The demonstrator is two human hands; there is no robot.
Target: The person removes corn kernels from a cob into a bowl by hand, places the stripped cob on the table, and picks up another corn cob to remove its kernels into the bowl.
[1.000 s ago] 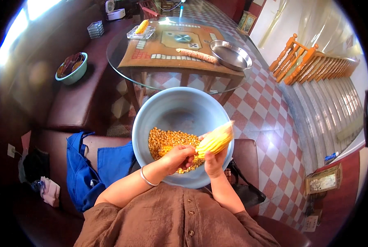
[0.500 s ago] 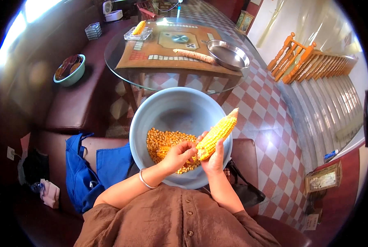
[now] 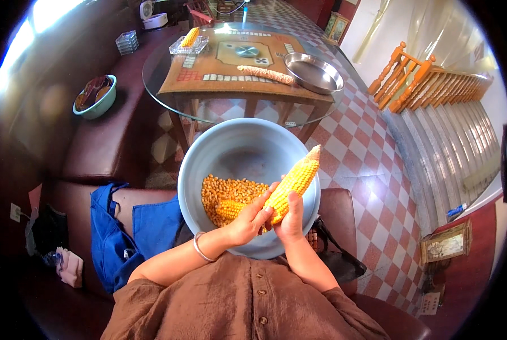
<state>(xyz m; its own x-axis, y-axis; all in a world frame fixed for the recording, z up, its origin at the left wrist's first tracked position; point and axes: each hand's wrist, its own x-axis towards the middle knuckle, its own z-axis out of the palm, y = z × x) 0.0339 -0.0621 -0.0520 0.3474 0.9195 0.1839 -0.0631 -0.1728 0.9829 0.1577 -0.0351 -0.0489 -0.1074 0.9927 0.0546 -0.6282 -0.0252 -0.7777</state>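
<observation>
A yellow corn cob (image 3: pixel 294 180), pale at its tip, is gripped by my right hand (image 3: pixel 291 221) above the right part of a large blue-grey basin (image 3: pixel 184 175). The tip points up and to the right. My left hand (image 3: pixel 246 222), with a bangle on its wrist, is closed against the cob's lower end, its thumb on the kernels; some of its fingers are hidden. Loose corn kernels (image 3: pixel 226 187) heap in the basin's left part. Another yellow cob (image 3: pixel 228 209) lies on them, partly behind my left hand.
Beyond the basin stands a glass-topped table (image 3: pixel 177 82) with a stripped cob (image 3: pixel 267 73), a steel pan (image 3: pixel 316 71) and a corn cob (image 3: pixel 190 37) on a glass tray. A blue cloth bag (image 3: pixel 109 232) lies left, a black bag (image 3: pixel 338 252) right. A green bowl (image 3: pixel 99 107) sits on the bench.
My left hand has moved slightly right and closed around the cob's lower end. The held cob has shifted a little left and stands steeper. More of the cob in the basin shows.
</observation>
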